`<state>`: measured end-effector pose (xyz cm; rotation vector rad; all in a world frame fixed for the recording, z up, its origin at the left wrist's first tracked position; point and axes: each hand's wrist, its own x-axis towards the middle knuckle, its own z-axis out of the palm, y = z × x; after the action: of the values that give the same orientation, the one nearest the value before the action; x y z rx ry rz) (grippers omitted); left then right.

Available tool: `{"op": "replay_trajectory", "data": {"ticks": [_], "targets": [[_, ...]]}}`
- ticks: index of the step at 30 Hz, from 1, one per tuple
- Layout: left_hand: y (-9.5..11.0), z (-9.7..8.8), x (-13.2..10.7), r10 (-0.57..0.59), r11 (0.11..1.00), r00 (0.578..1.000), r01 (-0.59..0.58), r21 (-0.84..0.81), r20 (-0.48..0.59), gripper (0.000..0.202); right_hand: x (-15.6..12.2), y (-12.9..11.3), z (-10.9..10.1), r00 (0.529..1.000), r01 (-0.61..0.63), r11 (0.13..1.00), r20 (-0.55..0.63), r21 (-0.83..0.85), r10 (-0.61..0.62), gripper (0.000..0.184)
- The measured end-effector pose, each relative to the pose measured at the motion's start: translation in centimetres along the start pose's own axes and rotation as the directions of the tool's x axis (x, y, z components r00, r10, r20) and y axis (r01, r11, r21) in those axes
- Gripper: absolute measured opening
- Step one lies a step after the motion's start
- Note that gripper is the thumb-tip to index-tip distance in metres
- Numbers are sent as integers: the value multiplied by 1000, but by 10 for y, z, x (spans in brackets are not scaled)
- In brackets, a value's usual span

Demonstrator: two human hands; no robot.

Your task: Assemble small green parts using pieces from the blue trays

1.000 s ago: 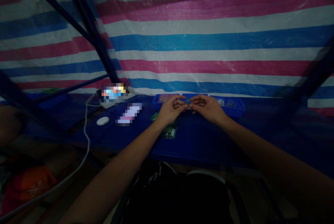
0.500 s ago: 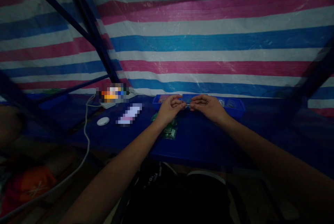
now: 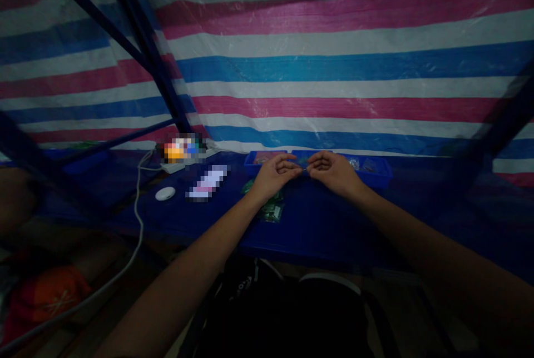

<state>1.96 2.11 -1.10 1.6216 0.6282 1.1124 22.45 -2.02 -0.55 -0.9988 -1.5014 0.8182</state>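
Over the dark blue table (image 3: 334,224), my left hand (image 3: 273,174) and my right hand (image 3: 334,172) meet fingertip to fingertip. Both pinch a tiny part (image 3: 304,167) between thumb and fingers; it is too small and dim to name. The hands hover just in front of a row of shallow blue trays (image 3: 377,172) holding small items. Under my left wrist lie small green packets (image 3: 271,210) on the table.
A white round object (image 3: 165,193) and a white cable (image 3: 137,219) lie at the table's left. A white power strip (image 3: 183,164) sits behind them. A striped tarp (image 3: 334,69) hangs behind the table. Dark blue poles (image 3: 142,41) slant at left. An orange bag (image 3: 54,291) rests on the floor.
The hands stay pinched together in front of the trays, shifting only slightly; the fingertips have drawn a little closer to the table.
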Motion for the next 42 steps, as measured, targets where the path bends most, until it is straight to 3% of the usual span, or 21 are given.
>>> {"op": "replay_trajectory", "data": {"ticks": [8,13,16,21,24,29,32,35,42], "targets": [[3,2,-2,-35,999,999,35,39,-4,50,-4,-6,4,996,77,990,-34,-122,-82,22],[8,5,-6,-91,982,996,88,167,13,37,-5,-8,5,990,123,980,-55,-158,-133,22],[10,5,-6,-107,984,993,100,148,44,36,-8,-13,4,982,168,964,-52,-204,-182,20],[10,2,-4,-143,988,985,148,-47,93,22,-15,-23,1,915,400,786,157,-471,-371,20],[9,2,-3,-189,969,977,202,-139,101,34,-16,-24,1,875,484,687,278,-542,-396,20],[7,4,-4,-173,983,984,175,-56,38,29,-14,-22,1,811,585,597,387,-549,-439,20],[4,2,-4,-143,989,990,144,-39,15,40,-14,-21,-1,802,597,605,408,-527,-436,21],[1,-2,-3,-113,994,994,113,8,5,42,-17,-24,0,829,558,666,364,-496,-424,17],[7,1,-5,-41,999,998,39,36,43,49,-18,-22,10,950,301,880,32,-367,-312,17]]}}
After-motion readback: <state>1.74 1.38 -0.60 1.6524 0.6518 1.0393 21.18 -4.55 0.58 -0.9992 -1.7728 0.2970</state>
